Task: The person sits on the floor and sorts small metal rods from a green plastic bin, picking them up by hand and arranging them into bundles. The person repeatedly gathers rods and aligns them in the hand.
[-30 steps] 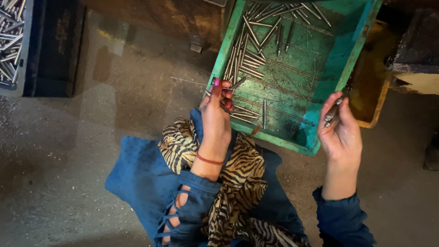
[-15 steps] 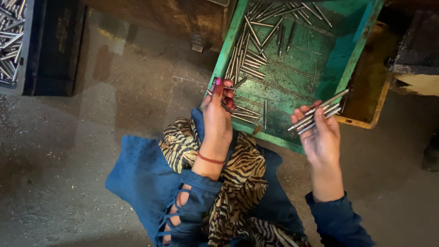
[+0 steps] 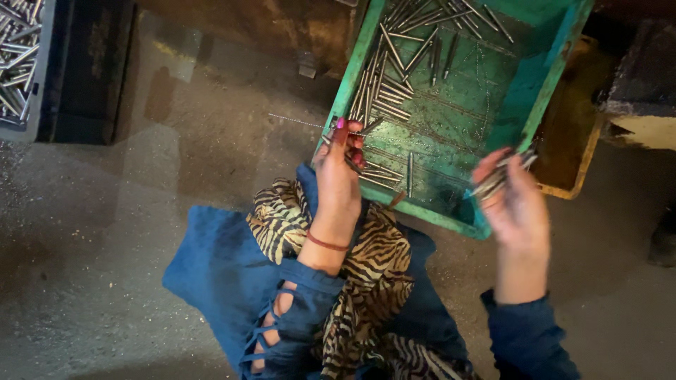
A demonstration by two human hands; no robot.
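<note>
A green metal tray (image 3: 542,91) rests tilted against my lap and holds several thin metal rods (image 3: 394,77), mostly along its left side and top. My left hand (image 3: 339,176) sits at the tray's near left edge, its fingers pinched on a few rods (image 3: 359,130). Over the tray's lower right corner, my right hand (image 3: 517,204) is closed around a small bundle of rods (image 3: 503,174) whose ends stick out to the upper right.
A grey crate (image 3: 21,63) full of similar rods stands at the far left beside a dark box (image 3: 88,77). A yellow tray (image 3: 574,144) lies under the green one at the right. Bare concrete floor (image 3: 105,232) surrounds my blue and striped clothing (image 3: 352,281).
My right hand has moved left and inward with the rod bundle, turning it over the tray's lower right corner. My left hand stays at the tray's left edge.
</note>
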